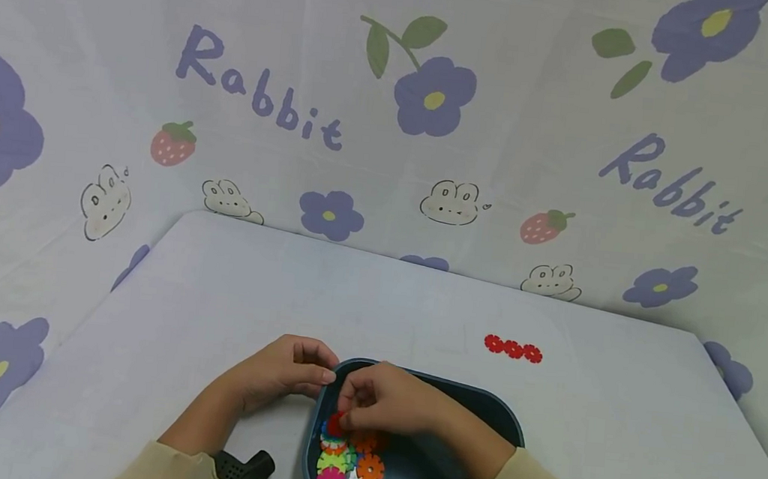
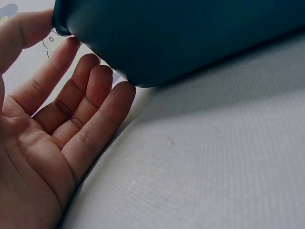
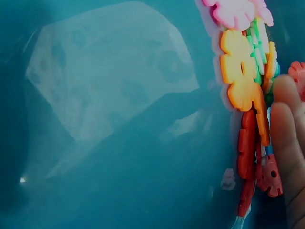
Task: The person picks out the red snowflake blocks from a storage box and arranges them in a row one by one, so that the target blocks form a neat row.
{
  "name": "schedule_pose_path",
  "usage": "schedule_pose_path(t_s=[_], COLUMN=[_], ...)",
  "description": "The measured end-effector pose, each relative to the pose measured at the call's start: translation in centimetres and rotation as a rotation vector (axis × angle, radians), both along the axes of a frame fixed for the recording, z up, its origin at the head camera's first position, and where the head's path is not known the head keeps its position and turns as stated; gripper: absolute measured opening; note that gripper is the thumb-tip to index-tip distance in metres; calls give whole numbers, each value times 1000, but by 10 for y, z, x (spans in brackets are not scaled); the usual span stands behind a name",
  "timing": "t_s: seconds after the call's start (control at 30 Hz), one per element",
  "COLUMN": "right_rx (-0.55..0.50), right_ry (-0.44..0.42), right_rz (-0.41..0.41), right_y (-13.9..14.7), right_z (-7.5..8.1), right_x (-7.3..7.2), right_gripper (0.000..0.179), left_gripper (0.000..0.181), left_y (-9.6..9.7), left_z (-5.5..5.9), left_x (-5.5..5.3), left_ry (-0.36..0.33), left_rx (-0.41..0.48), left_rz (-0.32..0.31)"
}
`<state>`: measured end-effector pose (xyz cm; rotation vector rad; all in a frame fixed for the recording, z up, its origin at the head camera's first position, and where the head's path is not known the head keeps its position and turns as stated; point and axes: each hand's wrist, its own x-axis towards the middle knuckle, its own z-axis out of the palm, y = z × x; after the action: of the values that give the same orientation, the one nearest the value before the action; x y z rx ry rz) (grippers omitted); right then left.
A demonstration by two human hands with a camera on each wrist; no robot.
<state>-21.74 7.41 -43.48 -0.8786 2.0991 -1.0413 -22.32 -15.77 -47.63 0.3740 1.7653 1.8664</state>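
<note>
While the left hand (image 1: 288, 375), fingers loosely curved, touched the far left corner of the dark blue, rounded plastic tray (image 1: 479, 405), the right hand (image 1: 390, 399) pinched a red, notched plastic disc (image 1: 336, 425) over a heap of multicoloured flower-shaped discs (image 1: 336, 461) inside. Farther right, three red discs in a row (image 1: 514, 350) (seen by the head view alone) lay on the white table (image 1: 599, 429). Only the left wrist view showed the left palm; the right wrist view cut off the right hand, its thumb unseen.

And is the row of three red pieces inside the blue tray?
No, the red row lies on the white table, beyond the tray.
</note>
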Motion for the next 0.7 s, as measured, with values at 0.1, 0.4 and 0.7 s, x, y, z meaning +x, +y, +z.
schedule_pose_path(t_s=[0.1,0.4,0.7], right_rx=[-16,-46,-123], right_ry=[-39,-119,-259], right_rz=[-16,-34,-32], right_y=[0,1,1], right_z=[2,2,5], right_x=[1,0,1], right_gripper=[3,9,15], left_gripper=[26,28,29], left_y=[0,-1,0], left_z=[0,-1,-2], left_x=[1,1,0], left_ry=[-7,0,2], left_rx=[5,-3,-15], left_rz=[2,1,5])
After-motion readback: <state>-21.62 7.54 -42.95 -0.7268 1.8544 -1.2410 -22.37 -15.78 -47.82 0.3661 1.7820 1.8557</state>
